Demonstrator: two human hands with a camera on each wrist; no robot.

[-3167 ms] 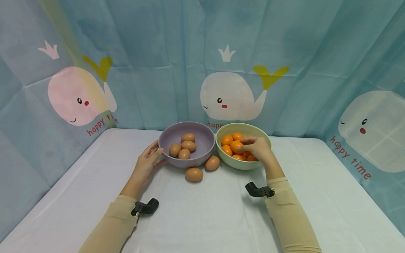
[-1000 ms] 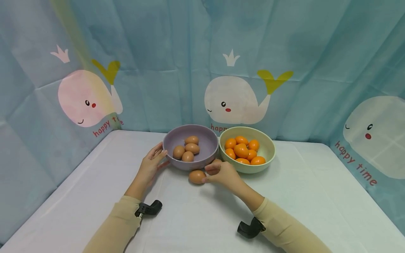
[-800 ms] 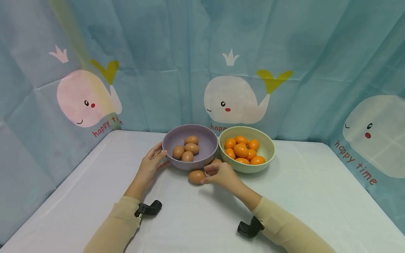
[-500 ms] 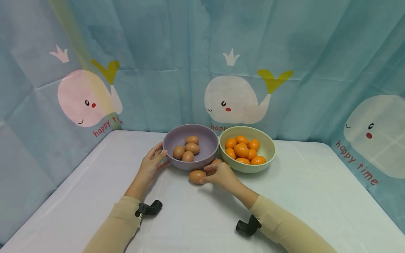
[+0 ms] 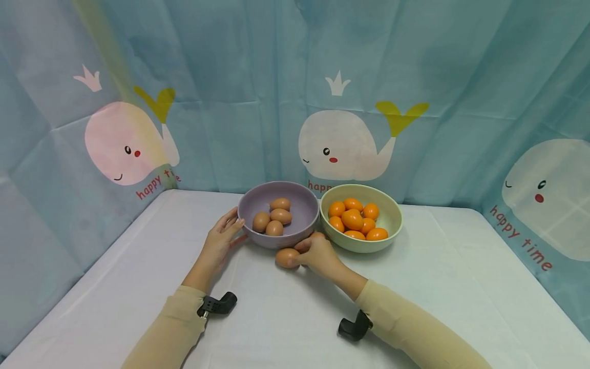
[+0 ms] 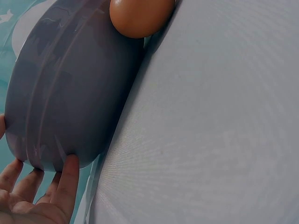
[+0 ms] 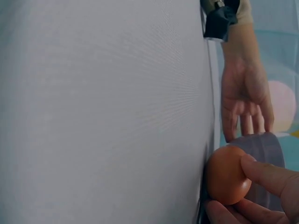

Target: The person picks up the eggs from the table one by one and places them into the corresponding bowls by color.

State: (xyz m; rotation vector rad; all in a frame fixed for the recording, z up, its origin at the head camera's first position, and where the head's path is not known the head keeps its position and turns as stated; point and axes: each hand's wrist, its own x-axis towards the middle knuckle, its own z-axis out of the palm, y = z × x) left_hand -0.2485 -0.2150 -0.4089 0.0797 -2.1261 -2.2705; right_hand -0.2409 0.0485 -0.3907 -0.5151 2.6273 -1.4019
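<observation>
My right hand [image 5: 321,254] pinches a brown egg [image 5: 287,258] that lies on the table in front of the purple bowl [image 5: 301,207]. In the right wrist view the thumb [image 7: 266,177] presses one side of the egg [image 7: 226,175], with fingers at its other side. Several brown eggs [image 5: 280,216] sit inside the purple bowl. My left hand [image 5: 216,246] touches this bowl's left side; in the left wrist view its extended fingers [image 6: 69,182] rest against the outer wall. Another egg, seen earlier between the bowls, is mostly hidden behind my right hand.
A light green bowl [image 5: 392,218] holding several small orange fruits [image 5: 352,219] stands right beside the purple bowl. Both are near the back of the white-covered table [image 5: 276,323]. A blue curtain [image 5: 221,138] with whale prints hangs behind and at the sides.
My right hand has left the orange fruits in the green bowl, come left and down to the front egg, and closed its thumb and fingers on it. The left hand stays at the purple bowl.
</observation>
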